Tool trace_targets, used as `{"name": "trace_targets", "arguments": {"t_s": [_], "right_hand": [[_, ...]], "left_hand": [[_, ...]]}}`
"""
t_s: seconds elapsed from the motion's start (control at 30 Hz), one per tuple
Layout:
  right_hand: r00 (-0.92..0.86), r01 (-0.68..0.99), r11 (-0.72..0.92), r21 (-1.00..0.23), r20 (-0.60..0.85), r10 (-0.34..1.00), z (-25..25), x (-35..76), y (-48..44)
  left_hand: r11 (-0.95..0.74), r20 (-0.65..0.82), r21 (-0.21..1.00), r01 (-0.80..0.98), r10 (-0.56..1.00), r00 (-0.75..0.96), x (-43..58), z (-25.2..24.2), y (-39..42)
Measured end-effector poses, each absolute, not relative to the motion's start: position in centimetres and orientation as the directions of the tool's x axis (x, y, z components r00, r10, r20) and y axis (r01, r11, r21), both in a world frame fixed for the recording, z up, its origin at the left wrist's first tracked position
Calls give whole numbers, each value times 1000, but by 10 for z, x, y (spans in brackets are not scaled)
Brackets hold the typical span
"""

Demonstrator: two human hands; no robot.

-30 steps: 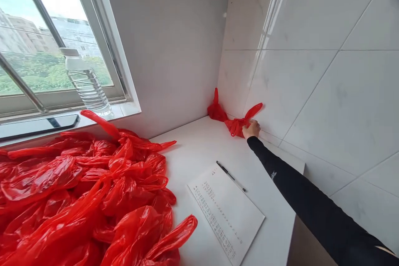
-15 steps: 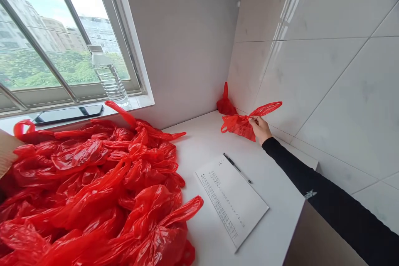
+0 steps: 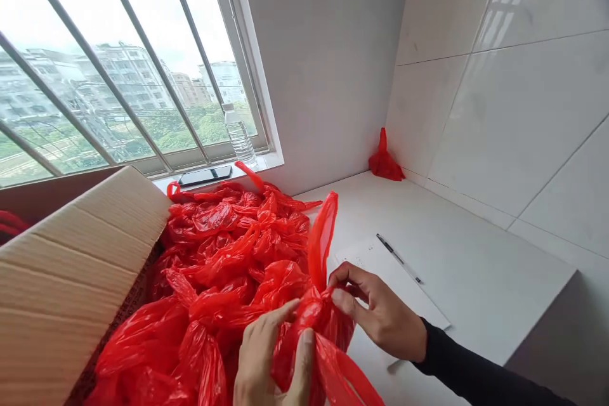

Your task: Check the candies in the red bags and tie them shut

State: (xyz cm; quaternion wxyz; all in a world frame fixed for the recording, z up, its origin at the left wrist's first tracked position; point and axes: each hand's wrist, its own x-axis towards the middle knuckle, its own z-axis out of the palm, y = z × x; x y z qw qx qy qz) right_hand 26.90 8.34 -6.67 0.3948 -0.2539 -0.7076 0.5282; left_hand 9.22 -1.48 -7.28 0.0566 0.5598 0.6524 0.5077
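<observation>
From my remote seat I had the knot of a red bag squarely between both hands, just left of the right fingertips and just beyond the left thumb, so the right hand was nearer. The bag's length ran roughly up and down the view: one loop handle stood up with a slight rightward lean, the other trailed down and right.

My right hand was nearly closed, thumb and forefinger pinching plastic beside the knot. My left hand was part open, fingers and thumb apart with the gathered bag held between them.

Left of and behind them lay a heap of red bags, flanked by a cardboard box. Under and beyond the right hand I saw a sheet of paper and a pen; well apart, in the far corner, sat another knotted bag.
</observation>
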Motion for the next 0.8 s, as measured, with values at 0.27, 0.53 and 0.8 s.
{"name": "trace_targets", "arguments": {"t_s": [0.27,0.53,0.8], "right_hand": [[-568,38,200,-979,144,810,-81,278,55],[-665,274,245,-930,0,747,-82,277,40],[-772,246,373,-895,51,633,-79,281,29]], "left_hand": [[97,226,834,544,838,-497,76,-90,-69],[110,209,848,519,829,-518,80,-101,-85],[101,293,801,590,793,-534,89,-104,-99]]}}
